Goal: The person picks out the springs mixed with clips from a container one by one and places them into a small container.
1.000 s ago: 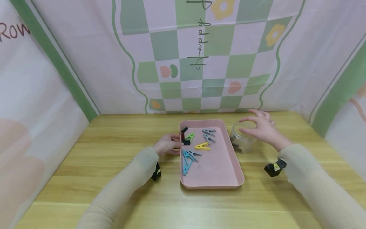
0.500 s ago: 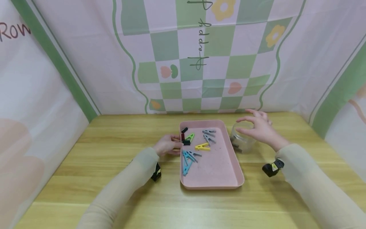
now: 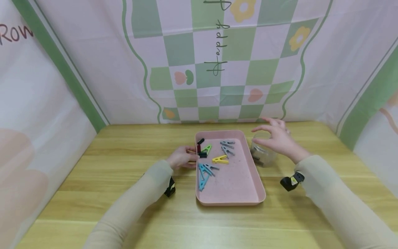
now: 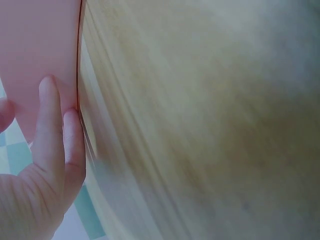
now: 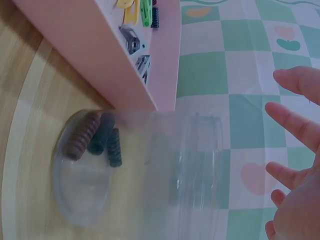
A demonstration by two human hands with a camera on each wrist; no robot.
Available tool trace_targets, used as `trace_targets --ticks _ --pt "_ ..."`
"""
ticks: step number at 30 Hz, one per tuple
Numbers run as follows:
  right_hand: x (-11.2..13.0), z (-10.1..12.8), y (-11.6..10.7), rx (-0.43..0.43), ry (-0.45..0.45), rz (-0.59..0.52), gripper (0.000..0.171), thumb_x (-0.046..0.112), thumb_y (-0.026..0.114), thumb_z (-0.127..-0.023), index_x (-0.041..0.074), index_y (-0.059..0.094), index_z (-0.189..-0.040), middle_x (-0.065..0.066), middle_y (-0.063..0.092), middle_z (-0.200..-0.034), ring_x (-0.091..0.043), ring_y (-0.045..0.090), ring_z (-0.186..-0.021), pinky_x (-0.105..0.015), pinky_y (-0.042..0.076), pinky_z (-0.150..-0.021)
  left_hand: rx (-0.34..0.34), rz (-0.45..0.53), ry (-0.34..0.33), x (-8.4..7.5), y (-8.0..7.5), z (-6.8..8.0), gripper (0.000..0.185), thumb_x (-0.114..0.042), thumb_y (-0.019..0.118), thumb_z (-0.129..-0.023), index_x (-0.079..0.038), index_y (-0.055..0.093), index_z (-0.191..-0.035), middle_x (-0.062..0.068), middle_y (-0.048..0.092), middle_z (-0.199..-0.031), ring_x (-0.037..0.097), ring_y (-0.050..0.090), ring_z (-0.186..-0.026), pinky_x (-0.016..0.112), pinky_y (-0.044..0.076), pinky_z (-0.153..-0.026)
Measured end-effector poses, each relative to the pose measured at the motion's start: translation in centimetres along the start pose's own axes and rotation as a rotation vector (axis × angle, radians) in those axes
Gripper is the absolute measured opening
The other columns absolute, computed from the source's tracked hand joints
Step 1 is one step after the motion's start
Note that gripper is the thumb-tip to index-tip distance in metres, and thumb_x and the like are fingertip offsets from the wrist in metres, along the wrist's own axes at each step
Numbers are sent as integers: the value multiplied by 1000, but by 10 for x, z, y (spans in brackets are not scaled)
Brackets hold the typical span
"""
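A pink tray (image 3: pixel 231 186) holds several clothespins: blue ones (image 3: pixel 203 176), grey ones (image 3: pixel 227 149), a yellow one (image 3: pixel 220 159) and a green one (image 3: pixel 207 149). Small black and dark red springs (image 3: pixel 202 155) lie along its left wall. My left hand (image 3: pixel 181 157) touches that wall from outside, its fingers fairly straight against it in the left wrist view. Beside the tray's right wall stands a clear jar (image 5: pixel 165 170) with brown and dark springs (image 5: pixel 82 136) at its bottom. My right hand (image 3: pixel 281 140) hovers above the jar's mouth, fingers spread, holding nothing.
The tray and jar stand on a wooden table (image 3: pixel 124 166). Behind the table hangs a green-and-white checkered cloth (image 3: pixel 208 76), with more cloth at both sides. Black wrist cameras (image 3: pixel 292 181) sit under both sleeves.
My right hand has drifted left over the jar, toward the tray, with its fingers still spread. The left hand, the tray and the clothespins have stayed in place.
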State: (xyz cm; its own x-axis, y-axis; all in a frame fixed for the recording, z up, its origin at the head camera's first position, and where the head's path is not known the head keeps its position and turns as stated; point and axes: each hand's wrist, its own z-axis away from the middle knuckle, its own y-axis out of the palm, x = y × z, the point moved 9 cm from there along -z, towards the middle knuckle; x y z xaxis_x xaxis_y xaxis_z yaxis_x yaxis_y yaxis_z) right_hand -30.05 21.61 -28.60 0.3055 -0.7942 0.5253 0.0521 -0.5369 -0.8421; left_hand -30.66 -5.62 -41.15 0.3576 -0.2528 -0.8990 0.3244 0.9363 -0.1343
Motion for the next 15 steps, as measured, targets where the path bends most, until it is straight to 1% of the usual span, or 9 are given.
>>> trace_targets --ticks 9,15 --pt "11 -2 3 -1 -28 4 39 27 69 -85 8 62 -118 -25 17 -153 -53 2 -135 -75 6 -101 5 7 9 -1 0 3 47 -1 58 -91 4 42 -135 22 52 -125 23 61 -94 33 58 -84" --pt "13 -3 5 -4 -35 -1 38 25 70 -85 6 63 -117 -24 18 -153 -53 2 -135 -76 4 -102 6 4 10 0 0 0 47 -1 59 -91 4 42 -134 22 53 -124 24 62 -95 32 59 -82"
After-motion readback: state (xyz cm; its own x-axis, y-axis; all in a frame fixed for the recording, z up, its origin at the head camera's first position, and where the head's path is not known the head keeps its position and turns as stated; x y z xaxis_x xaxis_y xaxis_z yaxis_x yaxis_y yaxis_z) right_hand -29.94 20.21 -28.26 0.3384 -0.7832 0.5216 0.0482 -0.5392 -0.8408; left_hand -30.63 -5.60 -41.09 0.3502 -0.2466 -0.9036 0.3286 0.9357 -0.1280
